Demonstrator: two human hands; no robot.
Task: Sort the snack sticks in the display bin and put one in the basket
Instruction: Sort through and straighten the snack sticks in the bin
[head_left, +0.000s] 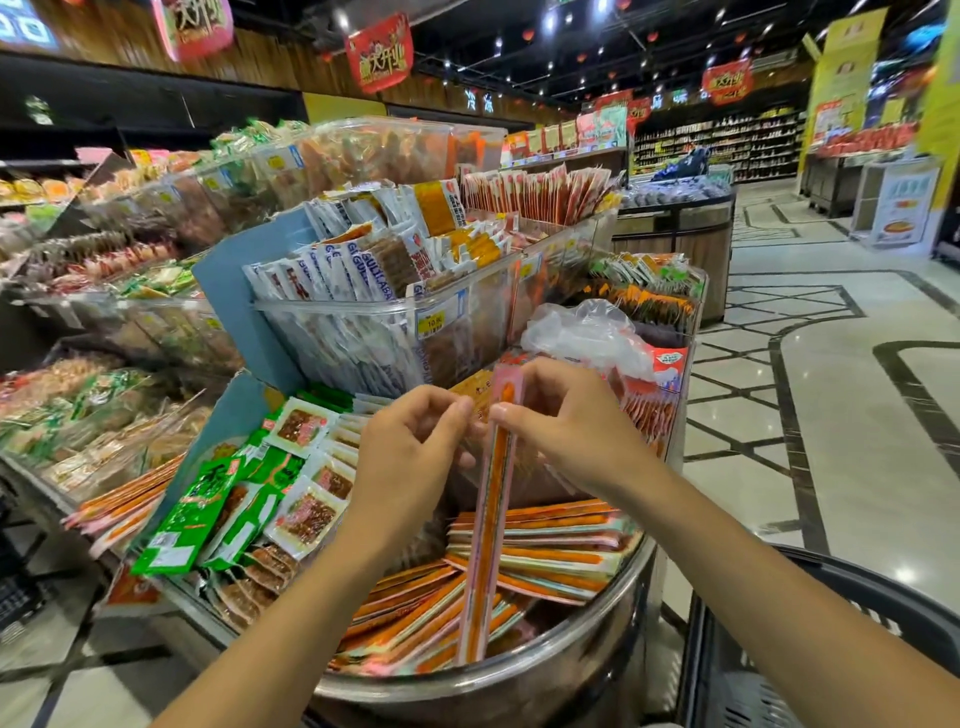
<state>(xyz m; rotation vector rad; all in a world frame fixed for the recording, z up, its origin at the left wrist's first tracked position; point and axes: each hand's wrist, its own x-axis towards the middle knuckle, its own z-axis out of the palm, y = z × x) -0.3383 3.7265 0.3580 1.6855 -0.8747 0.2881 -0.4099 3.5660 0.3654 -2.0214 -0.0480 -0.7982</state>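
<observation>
1. At 9 to 12 o'clock, a tiered display stand (234, 291) filled the left of the view, with shop floor (831, 415) running off toward 3 o'clock.
2. At 6 o'clock stood the round, metal-rimmed display bin (571, 670), set against the lowest tier of the stand.
3. At 4 to 5 o'clock, just beside the bin, was the dark basket (852, 577), only partly in view.
4. Inside the bin lay the snack sticks (550, 561), orange in pink-edged wrappers. One flat bundle pointed toward 3 o'clock and a looser fan pointed toward 8 o'clock.
5. At 11 o'clock from the bin, a clear tub (363, 332) on the upper tier held white packets standing on end.
6. At 9 o'clock from the bin, green packets (192, 519) overlapped on the sloping lower tier.
7. The left grip (410, 452), a bare hand with curled fingers, pinched the left edge of a single stick between thumb and forefinger.
8. The right grip (566, 421), also a bare hand, pinched the same stick from the right, thumb on its front face.
9. That held snack stick (491, 519) stood nearly upright at the centre of the view, gripped near its top, with its lower end down among the pile in the bin.
</observation>
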